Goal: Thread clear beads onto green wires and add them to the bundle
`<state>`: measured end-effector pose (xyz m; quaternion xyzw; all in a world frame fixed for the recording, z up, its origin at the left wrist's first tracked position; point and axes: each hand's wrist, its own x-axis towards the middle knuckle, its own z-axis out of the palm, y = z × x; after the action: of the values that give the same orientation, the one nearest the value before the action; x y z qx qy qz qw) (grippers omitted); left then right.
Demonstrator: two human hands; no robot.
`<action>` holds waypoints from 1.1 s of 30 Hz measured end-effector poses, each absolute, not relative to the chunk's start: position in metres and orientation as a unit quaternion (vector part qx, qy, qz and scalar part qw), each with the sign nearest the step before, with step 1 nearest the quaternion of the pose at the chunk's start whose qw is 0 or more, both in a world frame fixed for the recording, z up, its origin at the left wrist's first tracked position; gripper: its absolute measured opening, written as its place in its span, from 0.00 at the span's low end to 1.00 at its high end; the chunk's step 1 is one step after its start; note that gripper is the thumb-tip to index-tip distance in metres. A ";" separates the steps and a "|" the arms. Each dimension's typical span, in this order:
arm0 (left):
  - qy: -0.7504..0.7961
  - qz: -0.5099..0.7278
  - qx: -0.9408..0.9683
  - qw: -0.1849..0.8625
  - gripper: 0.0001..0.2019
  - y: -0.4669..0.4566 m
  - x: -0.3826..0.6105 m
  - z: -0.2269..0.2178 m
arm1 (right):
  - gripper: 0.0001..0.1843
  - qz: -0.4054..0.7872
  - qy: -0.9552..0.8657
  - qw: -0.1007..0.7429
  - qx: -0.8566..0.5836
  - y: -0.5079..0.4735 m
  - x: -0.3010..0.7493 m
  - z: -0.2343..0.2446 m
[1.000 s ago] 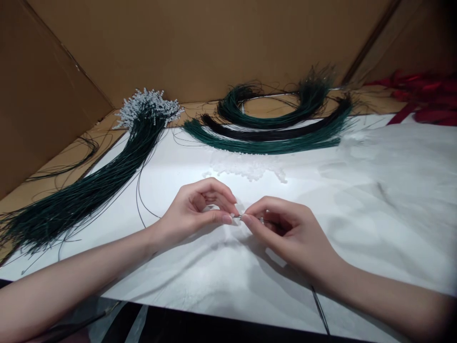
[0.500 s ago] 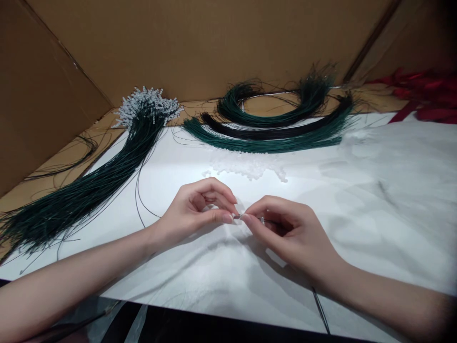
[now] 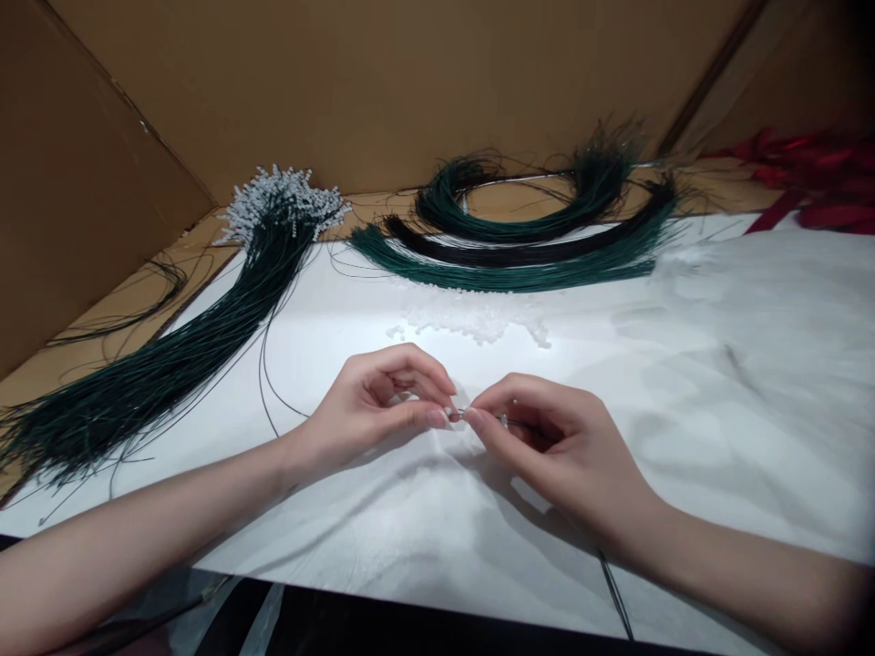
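Note:
My left hand (image 3: 389, 401) is closed in a pinch on a small white bead (image 3: 448, 413) at its thumb and fingertips. Touching tip to tip with it, my right hand (image 3: 553, 428) pinches a thin dark wire (image 3: 462, 415) that runs through its fingers. A second whitish bead (image 3: 504, 420) shows between the right thumb and forefinger. Dark wire ends (image 3: 615, 592) come out below the right wrist. Beyond both hands lies a spread of loose white beads (image 3: 471, 317) on the white sheet (image 3: 383, 528). Whether the wire passes through the left hand's bead is too small to tell.
A bundle of dark green wires (image 3: 184, 364) with white beaded tips (image 3: 280, 202) lies at left. Curved bundles of green wire (image 3: 519, 276) lie at the back. Red ribbon (image 3: 813, 173) is heaped at right, near crumpled translucent plastic (image 3: 752, 337). Cardboard walls (image 3: 383, 82) enclose the back.
My left hand has shifted very slightly down and right. Both pinches stay in nearly the same place, and the things on the sheet have not moved.

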<state>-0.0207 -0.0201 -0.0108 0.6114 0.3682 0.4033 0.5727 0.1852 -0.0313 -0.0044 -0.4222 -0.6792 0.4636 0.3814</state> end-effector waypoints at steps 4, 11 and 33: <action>0.367 0.397 0.628 0.559 0.06 -0.020 -0.022 -0.011 | 0.07 0.460 -0.681 0.382 -0.423 -0.032 0.186 -0.005; 0.360 0.390 0.633 0.563 0.07 -0.020 -0.022 -0.011 | 0.07 0.463 -0.681 0.377 -0.423 -0.032 0.186 -0.005; 0.374 0.393 0.629 0.557 0.09 -0.020 -0.021 -0.011 | 0.08 0.399 -0.737 0.380 -0.391 -0.033 0.187 -0.006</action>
<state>-0.0212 -0.0201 -0.0112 0.6287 0.3739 0.3931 0.5572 0.1873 -0.0333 -0.0059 -0.3908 -0.7374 0.3992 0.3797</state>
